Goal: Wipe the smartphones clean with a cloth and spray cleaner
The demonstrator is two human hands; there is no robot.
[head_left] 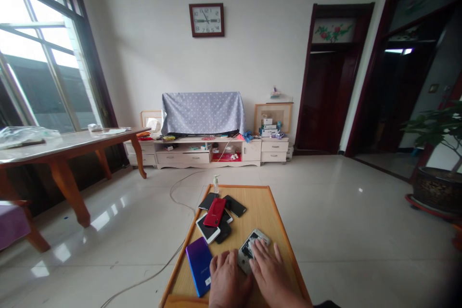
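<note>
A white phone point(246, 263) lies tilted on the small wooden table, a black patch smeared with white across its upper face. My left hand point(229, 276) rests at its lower left edge, fingers bent and holding it. Over the phone's right side reaches my right hand point(269, 269); its fingertips press a small whitish crumpled piece point(252, 244) against the surface. Fingers partly hide that piece. Just left of my left hand is a blue-purple phone point(198, 262), face down. Further up, a red phone point(215, 211) lies on top of several black and white phones.
A clear pump bottle point(216, 185) stands at the far left corner of the wooden table point(258, 202). A cable point(159, 269) runs over the floor on the left. Beyond are a long table point(72, 147), a low cabinet point(180, 158) and a potted plant point(438, 187).
</note>
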